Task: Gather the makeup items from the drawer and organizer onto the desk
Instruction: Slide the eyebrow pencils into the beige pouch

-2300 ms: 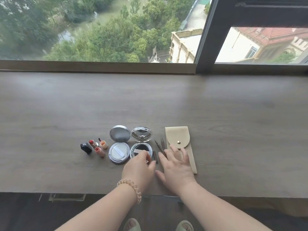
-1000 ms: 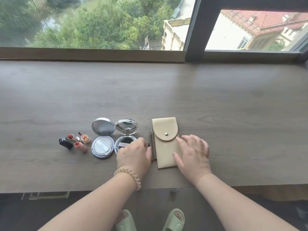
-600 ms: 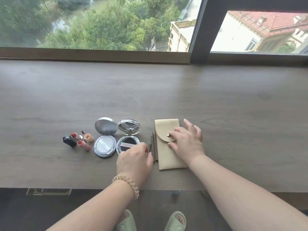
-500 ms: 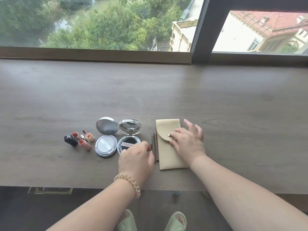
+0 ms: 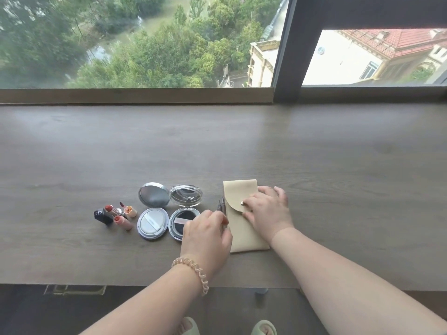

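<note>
A beige snap pouch (image 5: 239, 235) lies upright on the wooden desk (image 5: 314, 165). My right hand (image 5: 267, 210) rests on its flap, thumb and forefinger at the flap's edge by the snap. Two thin brown pencils (image 5: 221, 204) lie just left of the pouch. My left hand (image 5: 206, 235), with a beaded bracelet, curls over their lower ends and hides them. Further left sit an open clear-lidded black compact (image 5: 184, 209), an open silver cushion compact (image 5: 152, 213) and a small cluster of lipsticks (image 5: 116, 215).
A window sill (image 5: 135, 96) and a dark window frame (image 5: 287, 56) run along the desk's far side. The desk's front edge is near my wrists. Below it a drawer front (image 5: 75, 289) and my slippers (image 5: 263, 328) show.
The pouch has been pushed straight, close beside the pencils. My right hand moved from the pouch's lower right side up onto the flap. My left hand stayed on the pencils' ends.
</note>
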The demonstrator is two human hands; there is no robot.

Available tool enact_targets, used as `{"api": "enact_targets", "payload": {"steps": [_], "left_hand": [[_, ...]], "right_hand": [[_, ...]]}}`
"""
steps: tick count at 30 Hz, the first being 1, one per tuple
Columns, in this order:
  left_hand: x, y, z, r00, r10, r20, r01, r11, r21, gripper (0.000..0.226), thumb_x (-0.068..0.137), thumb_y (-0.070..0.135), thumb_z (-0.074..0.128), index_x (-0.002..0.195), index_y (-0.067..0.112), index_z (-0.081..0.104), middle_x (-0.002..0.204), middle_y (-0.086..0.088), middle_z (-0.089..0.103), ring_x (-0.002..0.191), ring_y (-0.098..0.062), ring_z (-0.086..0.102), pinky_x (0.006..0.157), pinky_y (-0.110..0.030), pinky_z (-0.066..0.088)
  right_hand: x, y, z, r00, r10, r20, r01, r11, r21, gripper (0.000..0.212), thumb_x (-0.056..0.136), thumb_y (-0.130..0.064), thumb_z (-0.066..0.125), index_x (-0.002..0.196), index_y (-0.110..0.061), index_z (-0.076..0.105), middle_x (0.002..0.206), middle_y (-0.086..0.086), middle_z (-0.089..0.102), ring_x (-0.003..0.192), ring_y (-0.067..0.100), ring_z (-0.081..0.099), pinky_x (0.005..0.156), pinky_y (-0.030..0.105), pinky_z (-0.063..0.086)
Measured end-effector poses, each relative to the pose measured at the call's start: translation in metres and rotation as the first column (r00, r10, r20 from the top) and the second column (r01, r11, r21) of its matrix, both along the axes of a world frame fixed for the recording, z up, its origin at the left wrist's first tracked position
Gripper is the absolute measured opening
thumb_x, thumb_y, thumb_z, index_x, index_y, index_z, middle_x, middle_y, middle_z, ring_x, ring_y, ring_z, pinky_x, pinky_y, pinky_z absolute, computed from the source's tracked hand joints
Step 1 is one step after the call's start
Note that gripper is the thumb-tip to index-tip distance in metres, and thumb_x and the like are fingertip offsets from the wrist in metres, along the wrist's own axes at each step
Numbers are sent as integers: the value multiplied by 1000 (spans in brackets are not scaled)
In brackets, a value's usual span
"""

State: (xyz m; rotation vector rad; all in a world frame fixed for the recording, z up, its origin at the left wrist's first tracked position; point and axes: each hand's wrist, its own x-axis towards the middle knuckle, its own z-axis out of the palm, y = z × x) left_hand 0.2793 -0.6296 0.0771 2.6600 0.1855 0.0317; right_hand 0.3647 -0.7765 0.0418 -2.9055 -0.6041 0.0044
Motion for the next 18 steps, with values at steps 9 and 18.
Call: {"api": "enact_targets", "payload": {"steps": [9, 18], "left_hand": [[7, -9, 3, 999, 0, -46, -5, 994, -112, 23, 84, 26, 54, 106, 24, 58, 102, 5, 56, 103, -17, 51, 91, -34, 37], [40, -27, 41, 932, 169, -321, -345, 686, -640, 60, 75, 27, 70, 128, 19, 41, 113, -3, 57, 99, -18, 60, 87, -34, 49]], "right_hand": [[1, 1, 5, 974, 56, 219, -40, 996, -78, 25, 54, -9, 82, 51, -19, 60, 50, -6, 59, 86, 26, 67, 97, 55, 37], [0, -27, 62, 834, 55, 549, -135, 985, 107, 21, 82, -19, 51, 70, -19, 68, 66, -6, 66, 95, 26, 66, 100, 52, 29]]}}
